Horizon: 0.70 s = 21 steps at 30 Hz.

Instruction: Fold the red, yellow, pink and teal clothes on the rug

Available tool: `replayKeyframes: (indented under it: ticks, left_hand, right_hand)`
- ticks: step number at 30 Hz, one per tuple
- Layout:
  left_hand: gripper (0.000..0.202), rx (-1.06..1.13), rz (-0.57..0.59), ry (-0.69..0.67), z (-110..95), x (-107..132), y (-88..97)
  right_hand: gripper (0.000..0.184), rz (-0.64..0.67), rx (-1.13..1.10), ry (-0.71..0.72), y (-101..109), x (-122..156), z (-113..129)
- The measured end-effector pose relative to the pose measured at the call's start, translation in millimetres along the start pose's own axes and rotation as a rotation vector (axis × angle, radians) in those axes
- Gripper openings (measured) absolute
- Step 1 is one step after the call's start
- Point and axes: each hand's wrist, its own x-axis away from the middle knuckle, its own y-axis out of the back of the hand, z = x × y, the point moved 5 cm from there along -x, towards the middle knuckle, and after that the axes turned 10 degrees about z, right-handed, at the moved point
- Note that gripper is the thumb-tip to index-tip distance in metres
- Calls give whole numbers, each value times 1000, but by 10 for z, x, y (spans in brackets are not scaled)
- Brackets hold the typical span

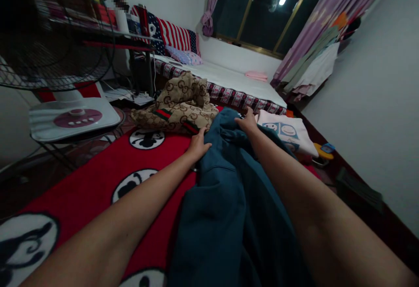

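Observation:
A dark teal garment (229,208) lies stretched along the red patterned blanket (98,182) in front of me. My left hand (198,143) grips its left edge near the far end, fingers closed on the cloth. My right hand (247,122) pinches the far top of the same garment, fingers curled into the fabric. Just beyond my left hand lies a crumpled tan monogram garment (178,103) with a green and red stripe. To the right of my right hand is a folded white garment (288,132) with smiley faces printed on it.
A standing fan (65,51) with a white control base stands at the left. Behind it is a cluttered dark table (124,38). A mattress (229,79) with pillows lies under the window. Clothes (314,68) hang at the right by purple curtains. A yellow object (324,150) lies near the wall.

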Motion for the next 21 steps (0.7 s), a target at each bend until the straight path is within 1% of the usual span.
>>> replayKeyframes:
  ticks: [2, 4, 6, 8, 9, 11, 13, 15, 17, 19, 21]
  left_hand:
    - [55, -22, 13, -15, 87, 59, -20]
    - [50, -41, 45, -58, 82, 186, 6]
    - [43, -51, 133, -79, 40, 362, 55]
    - [35, -23, 254, -76, -5, 582, 115]
    - [34, 13, 323, -62, -21, 708, 143]
    - [39, 110, 444, -19, -44, 980, 199]
    - [43, 180, 500, 8, -72, 1247, 276]
    - [44, 186, 503, -11, -120, 1481, 369]
    - [44, 141, 498, -47, -173, 1674, 449]
    - [45, 93, 493, -57, -204, 1820, 501]
    - [51, 67, 488, -51, -211, 1917, 522]
  right_hand:
    - [70, 58, -135, 63, -97, 335, -91]
    - [63, 112, -219, 206, -105, 771, -116]
    - [56, 176, -277, 330, -32, 1243, -114]
    - [51, 283, -304, 421, 80, 1693, -87]
    - [51, 347, -306, 464, 143, 1902, -63]
    - [55, 481, -276, 543, 263, 2283, -2]
    - [66, 607, -200, 605, 350, 2613, 54]
    - [78, 688, -91, 653, 381, 2879, 92]
    - [83, 703, 11, 716, 348, 3076, 123]
    - [82, 661, 69, 773, 270, 3191, 154]
    - [71, 604, 46, 779, 195, 3217, 187]
